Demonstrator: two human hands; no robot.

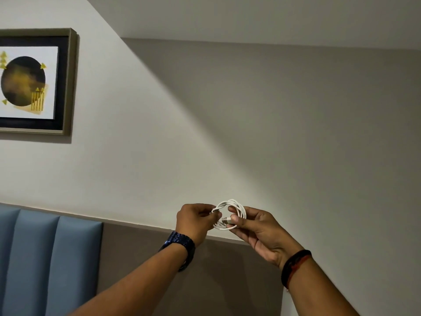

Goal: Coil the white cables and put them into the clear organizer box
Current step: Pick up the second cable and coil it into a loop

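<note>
One cable coiled, not yet boxed.
Both my left hand (196, 218) and right hand (255, 226) pinch the white cable (237, 205) coil between them; no organizer box in sight.

Framed abstract print (34, 80) on a pale wall (205, 110) — blue padded panel (45, 258) below, beside brown paneling (216, 281).

One head-worn wide-angle view, tilted up toward the wall (227, 133), framed picture (34, 80) upper left, raised hands close below centre

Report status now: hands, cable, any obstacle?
Left hand and right hand both gripping white cable, coiled in small loops, held up. Organizer box not in view. Nothing blocking.
</note>
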